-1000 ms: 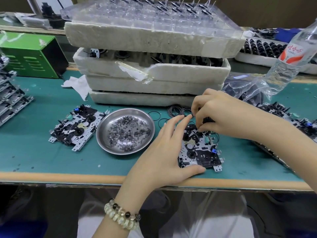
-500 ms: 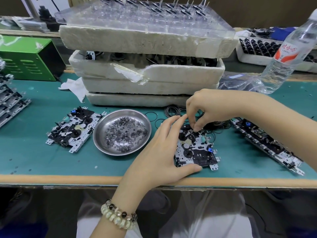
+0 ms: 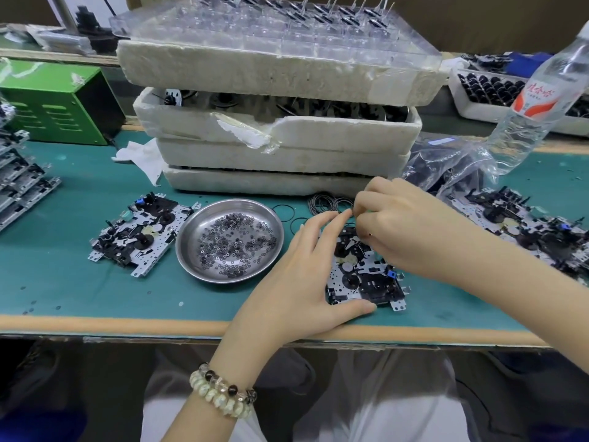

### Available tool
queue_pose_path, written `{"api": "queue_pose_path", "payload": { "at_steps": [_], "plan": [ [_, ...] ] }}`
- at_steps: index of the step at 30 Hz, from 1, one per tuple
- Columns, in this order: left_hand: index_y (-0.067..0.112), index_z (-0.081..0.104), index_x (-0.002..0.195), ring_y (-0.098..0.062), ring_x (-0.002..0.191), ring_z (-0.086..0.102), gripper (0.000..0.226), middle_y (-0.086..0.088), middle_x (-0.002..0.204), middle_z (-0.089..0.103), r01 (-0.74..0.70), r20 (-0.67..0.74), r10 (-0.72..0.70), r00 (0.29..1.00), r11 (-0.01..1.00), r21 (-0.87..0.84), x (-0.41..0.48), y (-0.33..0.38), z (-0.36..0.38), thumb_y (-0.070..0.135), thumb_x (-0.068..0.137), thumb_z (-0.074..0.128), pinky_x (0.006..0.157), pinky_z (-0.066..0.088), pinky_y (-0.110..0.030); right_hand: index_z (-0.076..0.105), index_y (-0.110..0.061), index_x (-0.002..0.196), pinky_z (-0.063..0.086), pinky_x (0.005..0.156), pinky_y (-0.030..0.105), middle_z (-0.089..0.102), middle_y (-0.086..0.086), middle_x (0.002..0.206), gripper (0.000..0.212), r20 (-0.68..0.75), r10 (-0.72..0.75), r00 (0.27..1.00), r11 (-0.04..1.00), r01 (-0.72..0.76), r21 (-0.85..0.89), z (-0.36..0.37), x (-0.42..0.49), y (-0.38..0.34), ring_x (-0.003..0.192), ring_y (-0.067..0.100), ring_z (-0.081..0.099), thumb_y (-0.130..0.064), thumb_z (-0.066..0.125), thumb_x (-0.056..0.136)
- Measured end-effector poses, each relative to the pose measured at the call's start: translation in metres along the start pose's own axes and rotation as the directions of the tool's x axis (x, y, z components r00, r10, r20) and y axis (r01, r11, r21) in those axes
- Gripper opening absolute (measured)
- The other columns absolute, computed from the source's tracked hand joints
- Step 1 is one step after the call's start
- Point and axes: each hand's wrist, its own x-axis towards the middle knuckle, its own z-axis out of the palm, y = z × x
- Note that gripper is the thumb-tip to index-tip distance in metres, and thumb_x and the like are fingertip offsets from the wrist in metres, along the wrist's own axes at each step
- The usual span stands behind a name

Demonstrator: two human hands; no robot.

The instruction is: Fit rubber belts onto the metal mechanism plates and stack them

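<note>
Well to the left of the fingers, a stack of mechanism plates (image 3: pixel 19 183) is seen at the table (image 3: pixel 79 291) edge, with a green metal box (image 3: pixel 54 103) behind it. Nearer, a single mechanism plate (image 3: pixel 140 232) lies flat, and just left of the left hand a steel dish (image 3: pixel 204 269) of small washers (image 3: pixel 236 240) is set. Behind the dish and hands, foam trays (image 3: pixel 280 138) are stacked, topped by a clear plastic tray (image 3: pixel 280 30).

The left hand (image 3: pixel 299 282) is laid flat on the table, fingers (image 3: pixel 322 231) extended and spread; the thumb is pressed along the near edge of the work plate (image 3: pixel 363 279), which is thereby steadied, not gripped. A beaded bracelet (image 3: pixel 220 393) is worn on that wrist.

The right hand (image 3: pixel 401 231) is held over the far end of the work plate, its fingertips pinched together close to the left fingertips. A rubber belt is presumably held there, but this cannot be told. Loose rubber belts (image 3: pixel 328 204) lie just beyond both sets of fingers.

To the right of the right hand, further plates (image 3: pixel 522 224), a plastic bag (image 3: pixel 446 164) and a water bottle (image 3: pixel 538 100) are noted.

Compared with half a second before, the right fingertips have closed in against the left fingertips; the left hand and work plate are unchanged in position.
</note>
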Motion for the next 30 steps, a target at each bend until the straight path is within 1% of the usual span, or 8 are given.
{"api": "queue_pose_path", "payload": {
  "at_steps": [3,10,17,22,24,26,28,30],
  "plan": [
    [0.026,0.008,0.159,-0.005,0.15,0.014,0.112,0.015,0.159,0.011,0.006,0.007,-0.006,1.0,1.0,-0.007,0.0,0.001,0.0,0.063,0.077,0.074,0.12,0.018,-0.022,0.074,-0.012,0.081,0.043,0.073,0.036,0.064,0.001,0.094,0.007,0.037,0.023,0.999,0.999,-0.021,-0.051,0.004,-0.001,-0.001,0.093,0.027,0.055,-0.01,0.067,0.084],
    [0.027,0.008,0.159,-0.003,0.149,0.013,0.113,0.014,0.159,0.011,0.018,0.01,-0.018,1.0,1.0,-0.012,0.0,0.003,-0.002,0.062,0.076,0.076,0.119,0.016,-0.018,0.076,-0.018,0.094,0.037,0.084,0.035,0.062,-0.006,0.109,0.024,0.142,0.072,0.987,0.995,-0.08,0.056,-0.006,0.004,0.005,0.108,0.022,0.045,-0.025,0.053,0.094],
    [0.027,0.008,0.16,-0.003,0.149,0.013,0.114,0.014,0.159,0.012,0.01,0.0,-0.01,1.0,1.0,-0.016,0.0,0.003,-0.002,0.063,0.075,0.076,0.119,0.016,-0.019,0.076,-0.022,0.093,0.036,0.085,0.034,0.061,-0.009,0.107,0.023,0.194,0.079,0.978,0.993,-0.094,0.07,-0.009,0.005,0.003,0.109,0.02,0.044,-0.026,0.054,0.093],
    [0.032,0.011,0.159,-0.003,0.142,0.026,0.104,0.017,0.152,0.02,0.015,-0.036,-0.017,0.999,0.999,-0.046,-0.002,0.007,-0.006,0.078,0.077,0.056,0.114,0.029,-0.025,0.069,-0.023,0.102,0.04,0.087,0.036,0.057,-0.006,0.11,0.018,0.139,0.21,0.968,0.971,-0.223,0.084,-0.009,-0.001,-0.002,0.103,0.021,0.047,-0.033,0.06,0.091],
    [0.033,0.014,0.158,0.004,0.13,0.036,0.092,0.02,0.145,0.026,0.015,-0.062,-0.023,0.998,0.991,-0.136,-0.005,0.007,-0.008,0.077,0.083,0.045,0.104,0.035,-0.021,0.058,-0.022,0.117,0.042,0.092,0.038,0.056,-0.003,0.114,0.041,0.134,0.345,0.929,0.903,-0.367,0.224,-0.006,-0.01,-0.007,0.107,0.021,0.05,-0.052,0.054,0.089],
    [0.032,0.019,0.157,0.005,0.117,0.043,0.085,0.019,0.139,0.031,-0.007,-0.075,-0.008,0.997,0.98,-0.197,-0.006,0.007,-0.009,0.078,0.088,0.035,0.099,0.04,-0.022,0.044,-0.024,0.133,0.041,0.098,0.035,0.055,-0.004,0.124,0.074,0.204,0.429,0.88,0.768,-0.474,0.431,-0.004,-0.022,-0.014,0.116,0.017,0.05,-0.075,0.041,0.079],
    [0.03,0.023,0.156,0.003,0.109,0.047,0.082,0.016,0.136,0.035,-0.035,-0.086,0.016,0.996,0.976,-0.215,-0.007,0.006,-0.008,0.079,0.091,0.023,0.098,0.044,-0.031,0.026,-0.029,0.145,0.036,0.105,0.032,0.046,-0.007,0.136,0.099,0.277,0.41,0.869,0.689,-0.494,0.531,0.001,-0.037,-0.02,0.126,0.013,0.042,-0.09,0.036,0.068],
    [0.029,0.026,0.155,-0.001,0.103,0.051,0.079,0.014,0.132,0.039,-0.052,-0.11,0.026,0.994,0.971,-0.233,-0.006,0.005,-0.007,0.077,0.093,0.015,0.095,0.046,-0.035,0.013,-0.033,0.15,0.027,0.11,0.025,0.032,-0.013,0.145,0.112,0.3,0.35,0.887,0.689,-0.461,0.559,0.007,-0.049,-0.024,0.135,0.007,0.029,-0.092,0.045,0.061]
  ]
}}
